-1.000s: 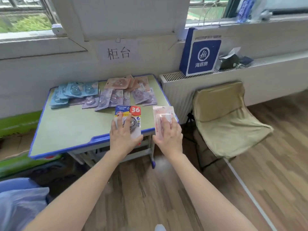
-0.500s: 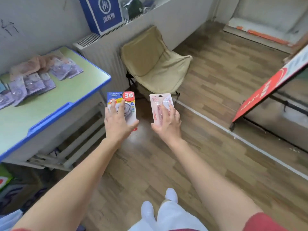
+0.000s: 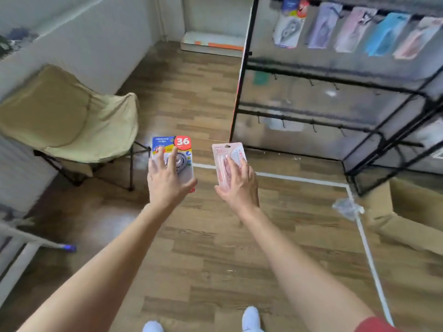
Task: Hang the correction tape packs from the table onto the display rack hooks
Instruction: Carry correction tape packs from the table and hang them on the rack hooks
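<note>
I hold two correction tape packs out in front of me over the wooden floor (image 3: pixel 203 248), one in each hand, both clear of any surface. My left hand (image 3: pixel 167 180) grips the blue-and-yellow pack (image 3: pixel 165 142), the one with a red "36" badge at its top corner, my fingers spread over its front and my thumb at its right edge. My right hand (image 3: pixel 239 185) grips the pink pack (image 3: pixel 221 154) from its lower end, fingers laid across its face. The two packs stand roughly upright, near each other but apart. Ahead and to my right rises the black display rack (image 3: pixel 242 92); a row of hanging packs (image 3: pixel 347 27) fills its top rail, blurred, and small hooks (image 3: pixel 311 82) stick out from the rails lower down. Both packs in my hands are well short of the rack. A beige folding chair (image 3: pixel 67 121) sits to my left, a cardboard box (image 3: pixel 419 212) on the floor to my right, and a white line (image 3: pixel 299 178) runs across the floor below the packs.
</note>
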The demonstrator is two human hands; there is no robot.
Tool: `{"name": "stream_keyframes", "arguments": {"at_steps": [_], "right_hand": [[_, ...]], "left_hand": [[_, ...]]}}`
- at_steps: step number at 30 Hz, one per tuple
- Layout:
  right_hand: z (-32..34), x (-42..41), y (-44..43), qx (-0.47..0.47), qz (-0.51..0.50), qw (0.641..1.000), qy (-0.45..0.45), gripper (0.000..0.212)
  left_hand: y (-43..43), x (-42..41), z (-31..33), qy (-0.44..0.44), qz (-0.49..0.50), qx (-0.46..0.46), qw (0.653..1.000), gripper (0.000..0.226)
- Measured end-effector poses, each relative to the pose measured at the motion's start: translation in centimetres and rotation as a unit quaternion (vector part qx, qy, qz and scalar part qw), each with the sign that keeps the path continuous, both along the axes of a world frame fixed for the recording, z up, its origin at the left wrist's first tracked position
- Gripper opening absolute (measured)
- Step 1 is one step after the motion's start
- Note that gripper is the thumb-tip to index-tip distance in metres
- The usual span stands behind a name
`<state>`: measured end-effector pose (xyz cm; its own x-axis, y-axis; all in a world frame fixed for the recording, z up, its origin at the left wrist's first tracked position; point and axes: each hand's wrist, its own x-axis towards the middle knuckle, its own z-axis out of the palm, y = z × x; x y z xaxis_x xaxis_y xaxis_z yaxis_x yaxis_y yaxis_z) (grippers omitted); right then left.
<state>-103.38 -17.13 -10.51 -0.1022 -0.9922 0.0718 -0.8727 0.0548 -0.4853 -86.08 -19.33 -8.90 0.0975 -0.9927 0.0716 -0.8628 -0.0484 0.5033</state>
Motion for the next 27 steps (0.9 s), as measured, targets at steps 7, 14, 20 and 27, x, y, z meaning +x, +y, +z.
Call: {"name": "stream_keyframes", "arguments": {"at_steps": [7,14,20,27], "right_hand": [[2.2,-18.1,-0.2,-0.050,-0.082,0.995,0.006,0.081],[6.6,-28.7,-3.4,-0.138,-0.137,0.981,0.005,0.079],[11.7,-34.9,-9.1,-0.228,-0.142,0.963,0.023,0.078],[15.0,-39.7,-15.5,-0.315,-0.129,0.940,0.032,0.084]], "left_hand": [[-2.7,-18.5,2.7,0.018,-0.095,-0.039,0.995,0.092],[-7.4,-29.4,7.2,0.018,-0.151,-0.109,0.982,0.091],[-13.9,-35.8,11.5,0.024,-0.177,-0.155,0.972,0.093],[-19.8,-39.9,15.3,0.031,-0.182,-0.199,0.963,0.094]]}}
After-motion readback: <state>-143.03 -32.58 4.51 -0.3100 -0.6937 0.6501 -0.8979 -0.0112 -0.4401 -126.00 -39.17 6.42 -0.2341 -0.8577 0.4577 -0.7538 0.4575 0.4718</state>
